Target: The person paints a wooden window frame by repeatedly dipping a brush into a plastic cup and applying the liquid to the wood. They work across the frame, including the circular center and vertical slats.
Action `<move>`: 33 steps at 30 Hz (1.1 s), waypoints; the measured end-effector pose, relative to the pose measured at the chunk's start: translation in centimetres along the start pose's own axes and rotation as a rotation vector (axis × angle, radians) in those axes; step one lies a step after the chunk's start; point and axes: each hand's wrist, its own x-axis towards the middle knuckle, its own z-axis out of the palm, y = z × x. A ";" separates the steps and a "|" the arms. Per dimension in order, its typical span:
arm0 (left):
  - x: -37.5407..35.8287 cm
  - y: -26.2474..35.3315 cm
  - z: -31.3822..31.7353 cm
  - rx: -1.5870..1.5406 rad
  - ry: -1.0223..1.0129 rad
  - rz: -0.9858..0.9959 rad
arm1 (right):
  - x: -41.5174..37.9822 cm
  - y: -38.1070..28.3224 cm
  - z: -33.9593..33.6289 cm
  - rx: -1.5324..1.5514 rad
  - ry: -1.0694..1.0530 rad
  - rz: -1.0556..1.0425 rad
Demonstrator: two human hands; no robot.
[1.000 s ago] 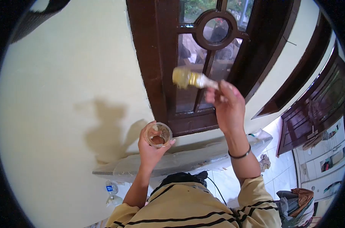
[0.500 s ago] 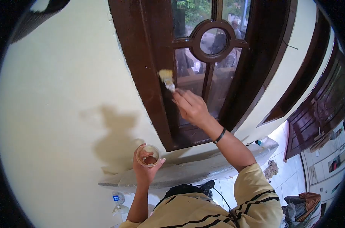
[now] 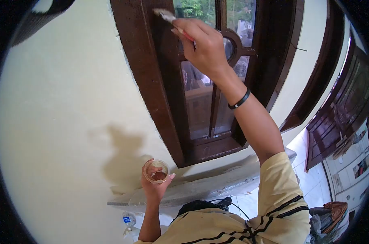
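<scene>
My right hand (image 3: 204, 44) is closed round the red handle of a paintbrush (image 3: 168, 16). The brush's pale bristles lie against the upper left part of the dark brown window frame (image 3: 162, 77), beside the glass panes. Low on the left, my left hand (image 3: 152, 189) grips a clear plastic cup (image 3: 156, 171) with its mouth facing me. A little reddish-brown liquid shows at the cup's bottom. Fingers wrap the cup's side, with the thumb at its right edge.
A cream wall (image 3: 70, 101) borders the frame on the left. Below the window runs a plastic-covered ledge (image 3: 200, 185). A water bottle (image 3: 128, 218) stands low at left. To the right are a dark carved door (image 3: 341, 114) and a heap of cloth (image 3: 330, 219).
My right hand has carried the paintbrush upward and slightly left along the window frame. The view has shifted slightly; my left hand still holds the cup in nearly the same place.
</scene>
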 end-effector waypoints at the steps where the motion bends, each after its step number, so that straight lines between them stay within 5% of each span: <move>1: 0.0 0.1 0.0 0.003 0.001 0.010 | 0.3 0.2 0.4 -0.016 0.047 -0.079; 2: 0.0 0.1 0.0 0.005 0.002 0.021 | 0.4 0.3 0.5 -0.034 0.093 -0.159; 7: -0.1 -0.2 0.0 -0.010 -0.009 0.006 | -6.9 -2.6 -0.3 -0.095 -0.315 0.007; 13: -0.4 -1.0 -0.9 0.050 -0.019 0.030 | -8.6 -5.5 -2.5 0.242 -0.533 0.439; 18: -0.6 -0.4 -0.7 -0.031 -0.003 0.042 | -2.7 -1.5 -0.3 0.164 -0.334 0.325; 24: -0.9 1.6 -0.5 -0.046 0.001 0.018 | 2.5 0.2 0.6 -0.025 0.060 -0.059; 33: -1.0 -0.6 -0.8 -0.001 -0.036 0.030 | -8.8 -6.2 -3.6 0.049 -0.530 0.210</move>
